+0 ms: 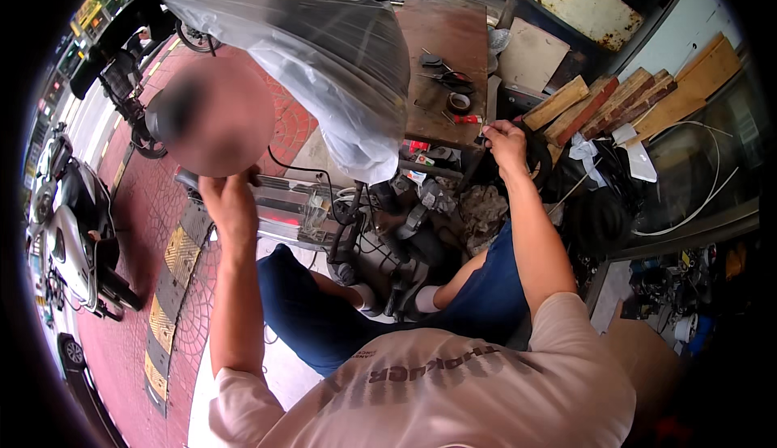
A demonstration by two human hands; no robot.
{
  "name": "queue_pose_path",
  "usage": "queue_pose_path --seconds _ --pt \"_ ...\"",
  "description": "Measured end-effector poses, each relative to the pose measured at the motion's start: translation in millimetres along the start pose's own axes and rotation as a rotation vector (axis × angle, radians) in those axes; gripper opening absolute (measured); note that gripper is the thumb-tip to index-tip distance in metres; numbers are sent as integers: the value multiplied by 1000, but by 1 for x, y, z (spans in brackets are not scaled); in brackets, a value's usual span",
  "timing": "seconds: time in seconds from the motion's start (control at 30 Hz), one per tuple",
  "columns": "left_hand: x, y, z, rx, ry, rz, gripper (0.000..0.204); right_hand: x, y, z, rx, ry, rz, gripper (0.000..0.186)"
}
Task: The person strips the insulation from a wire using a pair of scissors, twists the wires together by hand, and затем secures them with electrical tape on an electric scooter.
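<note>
My left hand (231, 201) is raised at the left, fingers wrapped on a round object (210, 120) that is blurred too much to identify. My right hand (503, 144) is closed in a pinch beside the right edge of a worn brown bench (437, 27); what it pinches is too small to tell. Near it on the bench lie a red-handled tool (465, 118), a tape roll (459, 103) and dark hand tools (449, 80). A translucent plastic sheet (316, 59) drapes between my hands over a black tubular frame.
Wooden planks (615, 104), black tires (599, 217) and a rusty panel (575, 7) crowd the right side, above a pile of parts (680, 294). Parked scooters (77, 229) and a yellow-black kerb strip (174, 286) are at the left. Cables and metal parts (388, 221) surround my feet.
</note>
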State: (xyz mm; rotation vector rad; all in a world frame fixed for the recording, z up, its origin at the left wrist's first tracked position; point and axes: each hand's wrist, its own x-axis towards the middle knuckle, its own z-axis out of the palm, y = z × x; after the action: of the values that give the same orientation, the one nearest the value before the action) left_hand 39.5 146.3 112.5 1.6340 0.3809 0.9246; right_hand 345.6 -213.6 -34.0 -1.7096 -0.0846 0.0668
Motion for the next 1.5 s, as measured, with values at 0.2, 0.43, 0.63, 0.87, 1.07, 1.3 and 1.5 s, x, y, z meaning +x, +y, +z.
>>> queue_pose_path --seconds 0.2,0.43,0.63,0.87,1.07,1.3,1.5 --pt "72 26 -17 287 149 274 29 49 17 65 -538 -209 -201 23" --pt "109 67 -17 -60 81 109 37 64 6 91 -696 -149 -397 28" --pt "133 73 -61 -649 271 31 33 44 -42 81 -259 -9 -455 21" --pt "145 123 -91 -355 100 479 53 -14 -127 72 45 -163 -513 17" --pt "117 160 -67 -466 5 351 35 -110 -205 93 197 -328 -640 17" --pt "111 173 -65 -84 108 496 46 -154 -298 132 -145 -325 -1234 43" --pt "117 138 -48 -652 154 317 43 -77 -318 213 -179 -443 -1137 73"
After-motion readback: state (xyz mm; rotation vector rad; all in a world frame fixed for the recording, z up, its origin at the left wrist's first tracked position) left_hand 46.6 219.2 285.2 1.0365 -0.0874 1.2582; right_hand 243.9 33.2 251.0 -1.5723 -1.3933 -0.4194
